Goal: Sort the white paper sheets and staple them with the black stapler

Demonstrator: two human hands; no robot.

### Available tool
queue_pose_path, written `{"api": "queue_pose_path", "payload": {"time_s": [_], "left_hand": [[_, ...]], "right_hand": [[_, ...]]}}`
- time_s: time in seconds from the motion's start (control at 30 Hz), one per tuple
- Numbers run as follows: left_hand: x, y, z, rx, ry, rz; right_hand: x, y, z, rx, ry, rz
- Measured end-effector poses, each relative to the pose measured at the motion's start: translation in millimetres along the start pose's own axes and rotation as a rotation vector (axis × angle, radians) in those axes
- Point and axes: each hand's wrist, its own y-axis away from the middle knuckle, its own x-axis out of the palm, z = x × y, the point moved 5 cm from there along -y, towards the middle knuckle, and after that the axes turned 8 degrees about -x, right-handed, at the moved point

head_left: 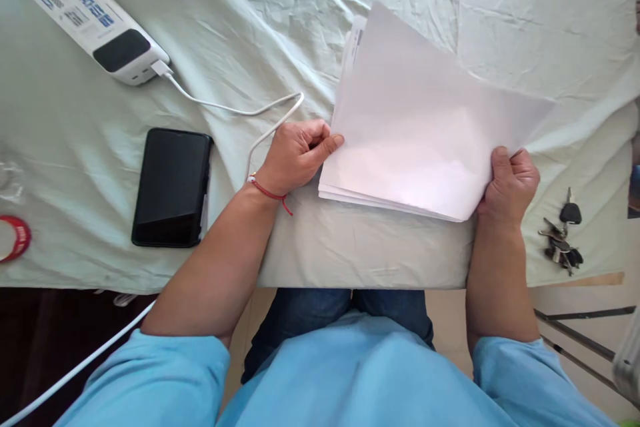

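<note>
— While the pale green cloth [240, 33] covers the whole table, what lies on it in front of the person?

— A stack of white paper [415, 127], near the front edge and right of centre, top sheet lifted and curling. Left of it lie a white power bank [95, 23] with its cable [235, 110], then a black phone [173, 187]. A bunch of keys [563, 240] sits at the far right, a red tape roll [15, 238] at the far left edge.

— And the hands?

— The left hand [295, 157] is curled, thumb pressing the stack's left edge. The right hand [510, 180] is closed on the lower right corner, pinching the raised sheets.

— How would you handle the sheets well?

— I'd judge a light pinch best: keep the left thumb pinning the pile so it doesn't slide on the loose cloth, and lift without creasing the corner.
</note>
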Motion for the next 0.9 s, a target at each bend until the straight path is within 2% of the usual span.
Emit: {"api": "queue_pose_path", "payload": {"time_s": [0.07, 0.23, 0.43, 0.67, 0.9], "left_hand": [[0.0, -0.3, -0.6, 0.004, 0.016, 0.01], [6.9, 0.5, 4.4, -0.065, 0.152, 0.121], [2.0, -1.9, -1.0, 0.01, 0.037, 0.045], [8.5, 0.1, 3.5, -0.024, 0.086, 0.16], [6.6, 0.2, 4.3, -0.01, 0.011, 0.103]], "right_hand": [[0.5, 0.2, -0.5, -0.004, 0.044, 0.009], [-1.0, -2.7, -1.4, -0.036, 0.045, -0.035], [1.2, -1.9, 0.5, -0.081, 0.021, -0.026], [0.6, -3.3, 1.7, -0.114, 0.018, -0.054], [0.2, -5.1, 0.9, -0.115, -0.006, -0.073]]}}
